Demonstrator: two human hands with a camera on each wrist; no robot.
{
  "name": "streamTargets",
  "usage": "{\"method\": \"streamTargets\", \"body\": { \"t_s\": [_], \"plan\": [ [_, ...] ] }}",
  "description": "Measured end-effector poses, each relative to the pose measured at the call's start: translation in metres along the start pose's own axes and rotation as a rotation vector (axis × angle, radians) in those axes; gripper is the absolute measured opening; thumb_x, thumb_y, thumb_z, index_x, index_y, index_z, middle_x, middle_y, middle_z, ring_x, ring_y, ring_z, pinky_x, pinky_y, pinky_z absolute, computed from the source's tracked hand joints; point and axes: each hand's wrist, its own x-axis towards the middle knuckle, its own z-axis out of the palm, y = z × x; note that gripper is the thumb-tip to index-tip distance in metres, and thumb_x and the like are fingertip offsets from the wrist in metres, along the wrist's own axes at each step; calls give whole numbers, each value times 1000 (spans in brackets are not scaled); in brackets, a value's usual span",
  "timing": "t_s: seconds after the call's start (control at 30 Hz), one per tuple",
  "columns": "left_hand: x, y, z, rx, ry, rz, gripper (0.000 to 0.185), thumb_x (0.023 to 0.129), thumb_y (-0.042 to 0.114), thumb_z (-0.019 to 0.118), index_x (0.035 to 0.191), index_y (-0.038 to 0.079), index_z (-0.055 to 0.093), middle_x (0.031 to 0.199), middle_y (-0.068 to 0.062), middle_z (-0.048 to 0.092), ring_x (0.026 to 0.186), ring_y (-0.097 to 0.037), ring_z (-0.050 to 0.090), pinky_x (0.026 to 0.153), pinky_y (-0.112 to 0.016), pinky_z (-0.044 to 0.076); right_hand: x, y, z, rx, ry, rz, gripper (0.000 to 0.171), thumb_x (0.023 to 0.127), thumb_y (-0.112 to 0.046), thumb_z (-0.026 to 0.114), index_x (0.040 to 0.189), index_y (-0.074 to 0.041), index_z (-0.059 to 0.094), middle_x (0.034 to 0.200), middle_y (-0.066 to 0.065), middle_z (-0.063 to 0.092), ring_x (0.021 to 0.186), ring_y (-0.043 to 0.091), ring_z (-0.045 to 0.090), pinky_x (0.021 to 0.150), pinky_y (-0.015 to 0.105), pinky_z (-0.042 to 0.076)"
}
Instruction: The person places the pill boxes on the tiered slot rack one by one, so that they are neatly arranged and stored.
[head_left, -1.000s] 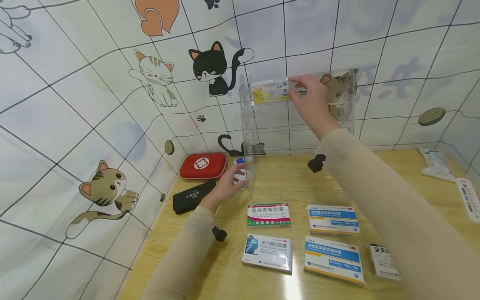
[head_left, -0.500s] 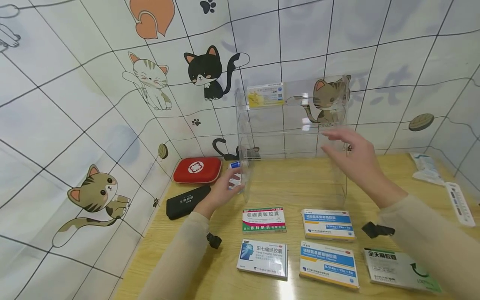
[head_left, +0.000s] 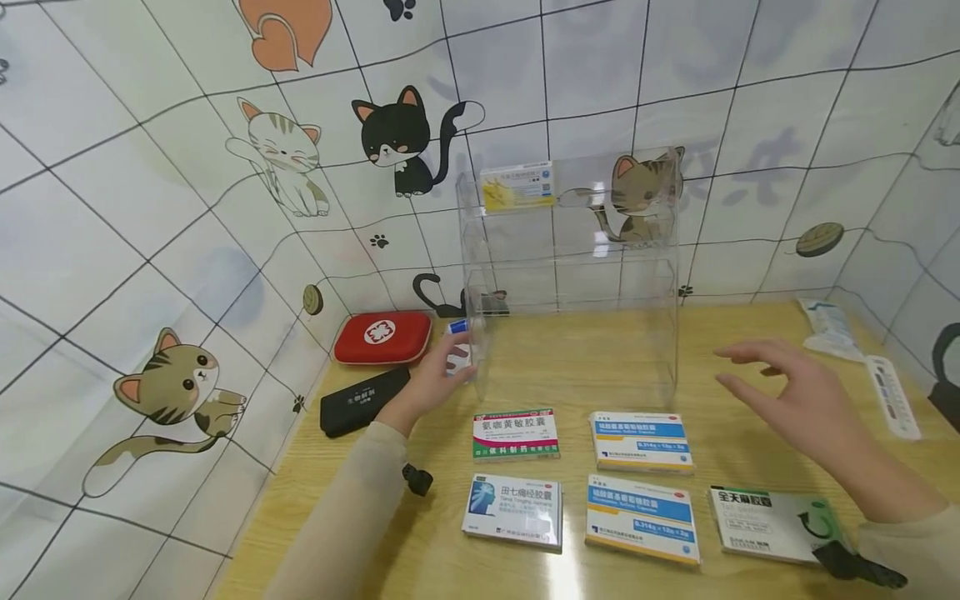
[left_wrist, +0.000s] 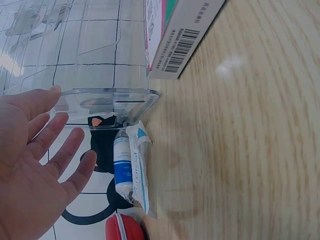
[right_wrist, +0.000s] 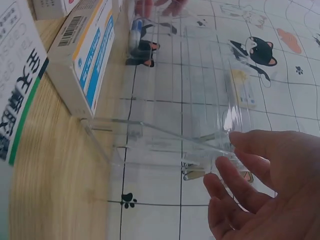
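Observation:
A clear plastic shelf rack (head_left: 577, 312) stands against the wall, with a yellow-and-white medicine box (head_left: 517, 187) upright at the left of its top tier. My left hand (head_left: 429, 380) is beside the rack's left side, fingers loosely spread and holding nothing; in the left wrist view its thumb tip overlaps the rack's edge. To the right of the rack, my right hand (head_left: 802, 402) hovers over the table, thumb and fingers apart with nothing between them. Closest below it lies a green-and-white medicine box (head_left: 772, 523).
Flat before the rack lie a green-and-pink box (head_left: 516, 434), a white-and-grey box (head_left: 513, 510) and two blue-and-orange boxes (head_left: 642, 442). A red case (head_left: 382, 337) and black pouch (head_left: 365, 402) are left. Behind my left hand are a small bottle (left_wrist: 122, 160) and sachet (left_wrist: 140, 167). Right: white packet (head_left: 831, 330).
My right hand has let go of the yellow-and-white medicine box on the top tier and come down to the right. My left hand stays beside the rack. The head view has shifted slightly.

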Motion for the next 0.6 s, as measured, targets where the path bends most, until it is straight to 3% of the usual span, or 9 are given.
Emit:
{"method": "streamTargets", "body": {
  "t_s": [0.17,0.33,0.53,0.6],
  "plan": [
    [2,0,1,-13,-7,-9,60,99,22,72,151,20,44,146,-5,55,129,-30,57,107,-52,53,-25,26,-15,-37,-121,42,35,93,-22,79,125,-13,70,117,15,74,94,-25,41,68,11,43],
    [1,0,1,-4,-9,-5,60,99,22,72,152,21,43,146,-6,55,129,-27,57,108,-50,52,-52,56,-24,-77,-237,61,35,87,-21,84,120,-15,73,116,15,74,93,-25,43,65,19,48],
    [1,3,0,-2,-12,0,63,99,18,71,153,12,41,146,-5,54,129,-27,56,110,-51,50,-82,86,-31,-103,-294,27,43,77,-22,91,116,-21,75,112,-25,65,91,-16,52,65,19,49],
    [2,4,1,-4,-14,-4,63,99,18,71,154,12,41,147,-6,54,130,-27,56,110,-51,50,-90,94,-35,-115,-328,26,46,74,-25,93,115,-22,75,109,-29,62,89,-13,54,65,19,48]
  ]
}}
